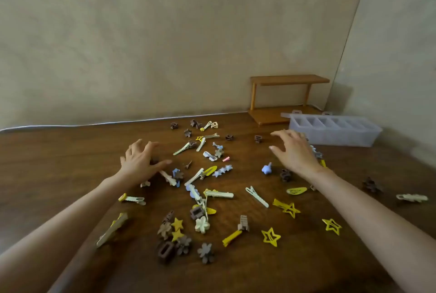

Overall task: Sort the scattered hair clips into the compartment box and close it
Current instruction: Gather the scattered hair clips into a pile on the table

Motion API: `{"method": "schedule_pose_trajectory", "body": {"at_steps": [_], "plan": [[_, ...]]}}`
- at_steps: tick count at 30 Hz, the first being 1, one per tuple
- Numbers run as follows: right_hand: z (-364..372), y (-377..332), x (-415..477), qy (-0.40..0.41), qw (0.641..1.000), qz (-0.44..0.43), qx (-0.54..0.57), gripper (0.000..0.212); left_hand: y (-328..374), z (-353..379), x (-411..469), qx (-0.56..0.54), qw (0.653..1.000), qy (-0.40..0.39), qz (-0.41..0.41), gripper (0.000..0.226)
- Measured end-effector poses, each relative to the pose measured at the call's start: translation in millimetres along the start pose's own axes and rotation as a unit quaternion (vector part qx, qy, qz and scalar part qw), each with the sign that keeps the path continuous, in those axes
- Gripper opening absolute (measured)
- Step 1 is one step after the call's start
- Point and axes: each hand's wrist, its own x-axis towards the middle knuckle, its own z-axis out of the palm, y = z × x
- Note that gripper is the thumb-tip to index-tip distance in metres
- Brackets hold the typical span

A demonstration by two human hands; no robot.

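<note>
From my head camera, I am looking down at a dark wooden table (70, 155) strewn with hair clips (200, 188); they are lying loose across the middle of it, in yellow, cream, brown and pale blue, none of them in the box. I am reaching both bare arms forward over the scatter; my left hand (139, 160) is hovering palm down with fingers spread wide, gripping nothing, just above a cream clip and a small brown one at the left of the pile; my right hand (295, 151) is hovering likewise, fingers splayed and slightly curled, holding nothing, with a blue clip (266, 169) just beside its wrist. The compartment box (335, 133), of translucent plastic, is sitting at the far right of the table, just beyond my right hand; its lid is lying open behind it, and I cannot tell whether the compartments hold anything. A small wooden shelf (286, 96) is standing behind the box, against the beige wall (165, 33); yellow star clips (271, 236) are lying nearest me.
</note>
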Motion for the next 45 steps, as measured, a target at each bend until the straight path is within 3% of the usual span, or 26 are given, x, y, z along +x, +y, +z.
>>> {"method": "schedule_pose_trajectory", "body": {"at_steps": [4, 7, 11, 15, 16, 18, 20, 22, 24, 27, 31, 34, 35, 37, 39, 42, 45], "plan": [[-4.3, 38.4, 0.9, -0.025, 0.993, 0.107, -0.040, 0.046, 2.0, 3.6, 6.5, -0.024, 0.999, -0.037, -0.027, 0.075], [-0.4, 62.0, 4.6, -0.061, 0.985, 0.160, -0.007, 0.047, 16.4, 8.4, 8.2, -0.048, 0.996, -0.073, 0.004, 0.069], [1.4, 70.7, 8.2, -0.093, 0.979, 0.178, 0.040, 0.047, 28.5, 13.1, 9.4, -0.085, 0.980, -0.156, 0.085, 0.069], [4.2, 70.5, 13.4, -0.103, 0.980, 0.161, 0.047, 0.048, 42.3, 9.1, -0.9, -0.145, 0.939, -0.277, 0.141, 0.085], [3.9, 69.8, 14.9, -0.107, 0.982, 0.153, 0.042, 0.047, 45.4, 6.3, -2.7, -0.170, 0.935, -0.267, 0.157, 0.092], [4.8, 69.9, 18.2, -0.111, 0.983, 0.139, 0.036, 0.046, 49.2, 3.5, -0.9, -0.175, 0.955, -0.163, 0.174, 0.093], [5.7, 68.4, 22.0, -0.122, 0.984, 0.124, 0.037, 0.045, 46.3, 2.9, 9.2, -0.149, 0.983, -0.026, 0.105, 0.071], [7.5, 64.4, 25.5, -0.137, 0.984, 0.100, 0.053, 0.043, 35.8, 7.1, 24.7, -0.094, 0.995, 0.024, -0.001, 0.065], [9.2, 56.3, 26.9, -0.152, 0.983, 0.066, 0.076, 0.039, 26.3, 12.4, 38.0, -0.044, 0.997, -0.006, -0.056, 0.070], [12.9, 39.0, 26.8, -0.183, 0.978, 0.009, 0.102, 0.033, 25.0, 22.7, 51.7, 0.009, 0.997, -0.053, -0.056, 0.074], [15.8, 11.3, 21.4, -0.265, 0.940, -0.060, 0.204, 0.028, 48.1, 33.2, 56.1, 0.024, 0.995, -0.090, 0.031, 0.066], [9.0, 0.0, 20.1, -0.326, 0.897, -0.085, 0.287, 0.027, 70.5, 33.0, 51.4, -0.045, 0.975, -0.161, 0.144, 0.068], [7.0, -0.7, 21.9, -0.300, 0.898, -0.077, 0.313, 0.026, 75.0, 31.7, 49.7, -0.094, 0.962, -0.195, 0.163, 0.071], [5.5, 2.6, 30.1, -0.172, 0.921, -0.026, 0.347, 0.025, 77.1, 29.4, 48.7, -0.236, 0.933, -0.228, 0.146, 0.071], [7.7, 11.3, 41.8, -0.065, 0.942, 0.032, 0.329, 0.028, 75.4, 27.5, 54.0, -0.328, 0.922, -0.163, 0.127, 0.062], [16.9, 28.2, 60.7, -0.052, 0.969, 0.084, 0.226, 0.043, 67.8, 28.5, 73.6, -0.303, 0.949, 0.006, 0.090, 0.048], [27.9, 36.9, 74.5, -0.058, 0.981, 0.123, 0.135, 0.053, 55.8, 34.1, 92.8, -0.234, 0.972, 0.032, 0.000, 0.067]]}}
